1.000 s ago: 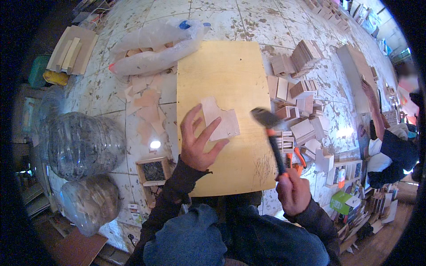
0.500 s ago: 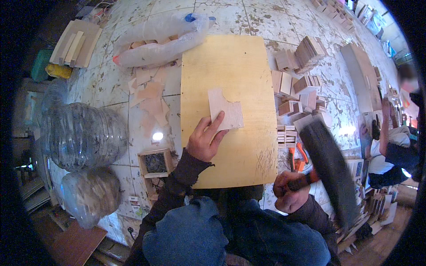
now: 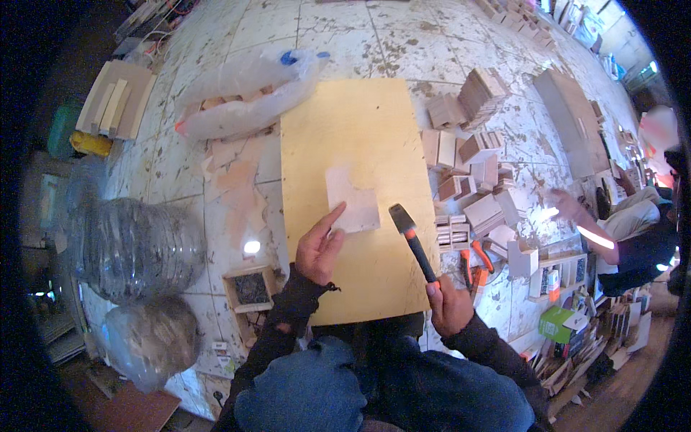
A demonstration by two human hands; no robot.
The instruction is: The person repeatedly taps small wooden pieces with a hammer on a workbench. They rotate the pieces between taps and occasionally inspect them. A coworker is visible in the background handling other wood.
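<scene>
A pale, thin wooden piece with a curved notch lies flat on a yellowish board in front of me. My left hand rests at its lower left corner, fingers stretched out and fingertips touching the edge. My right hand is closed round the dark handle of a hammer with an orange band. The hammer's head is up over the board's right part, just right of the wooden piece and apart from it.
Stacked wooden blocks and orange-handled pliers lie right of the board. On the left are a wooden box of small dark pieces, thin scraps and bulky plastic bags. Another person's arm reaches in at far right.
The hammer has swung from the right side in over the board. My left hand's fingers have slid back to the wooden piece's lower left corner. The other person's arm has moved.
</scene>
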